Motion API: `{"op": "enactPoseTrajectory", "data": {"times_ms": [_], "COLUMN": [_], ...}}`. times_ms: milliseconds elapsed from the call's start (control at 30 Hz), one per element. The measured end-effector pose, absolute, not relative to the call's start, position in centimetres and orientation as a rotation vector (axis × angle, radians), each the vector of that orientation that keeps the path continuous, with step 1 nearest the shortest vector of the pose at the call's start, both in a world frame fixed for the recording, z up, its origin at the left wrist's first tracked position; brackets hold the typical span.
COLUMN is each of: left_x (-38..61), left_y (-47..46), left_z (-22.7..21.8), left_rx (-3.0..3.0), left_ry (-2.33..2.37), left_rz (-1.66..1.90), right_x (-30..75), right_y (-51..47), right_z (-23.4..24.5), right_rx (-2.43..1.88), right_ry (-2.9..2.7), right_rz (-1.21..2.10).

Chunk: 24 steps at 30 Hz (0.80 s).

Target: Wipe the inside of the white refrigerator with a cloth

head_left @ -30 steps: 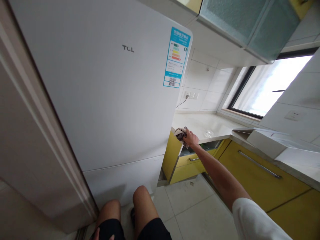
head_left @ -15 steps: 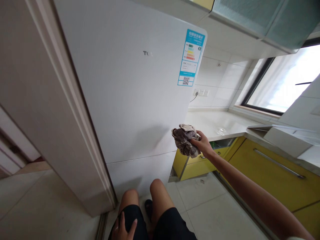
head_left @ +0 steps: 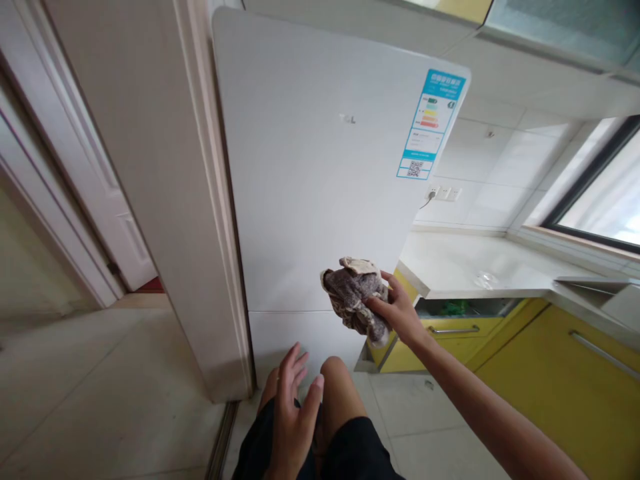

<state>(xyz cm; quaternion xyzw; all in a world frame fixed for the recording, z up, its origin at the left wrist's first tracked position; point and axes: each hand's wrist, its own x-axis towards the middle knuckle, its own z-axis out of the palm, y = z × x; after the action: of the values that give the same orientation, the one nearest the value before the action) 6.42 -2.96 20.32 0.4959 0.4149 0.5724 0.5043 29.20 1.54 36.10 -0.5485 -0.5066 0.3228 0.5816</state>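
My right hand is closed on a crumpled brown and grey cloth and holds it up close in front of the white refrigerator door. My left hand hovers above my knees with its fingers spread and nothing in it. My bare knees and black shorts fill the bottom of the view, right in front of the fridge's lower door.
A white door frame stands left of the fridge, with a doorway and tiled floor beyond. To the right runs a white countertop over yellow cabinets, one drawer pulled open. A window is at the far right.
My right hand drew the cloth back from the counter's corner to the fridge front. My left hand lifted off my thigh and opened. The view swung left, showing the doorway.
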Motion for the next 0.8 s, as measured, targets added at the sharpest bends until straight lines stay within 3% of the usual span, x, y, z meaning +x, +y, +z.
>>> {"op": "enactPoseTrajectory", "data": {"times_ms": [200, 467, 800], "left_x": [10.0, 9.6, 5.5], "left_y": [-2.2, 0.8, 2.1], "left_z": [27.8, 27.7, 27.9], "left_rx": [1.205, 0.786, 0.629], "left_ry": [0.602, 0.566, 0.852], "left_rz": [1.471, 1.487, 1.853], "right_x": [25.0, 20.9, 17.6], "right_y": [0.3, -0.7, 0.0], "right_z": [34.6, 32.7, 32.7], "right_rx": [-1.320, -1.128, -0.740], "right_ry": [-1.423, -1.986, -2.234], "right_rz": [0.505, 0.129, 0.521]}}
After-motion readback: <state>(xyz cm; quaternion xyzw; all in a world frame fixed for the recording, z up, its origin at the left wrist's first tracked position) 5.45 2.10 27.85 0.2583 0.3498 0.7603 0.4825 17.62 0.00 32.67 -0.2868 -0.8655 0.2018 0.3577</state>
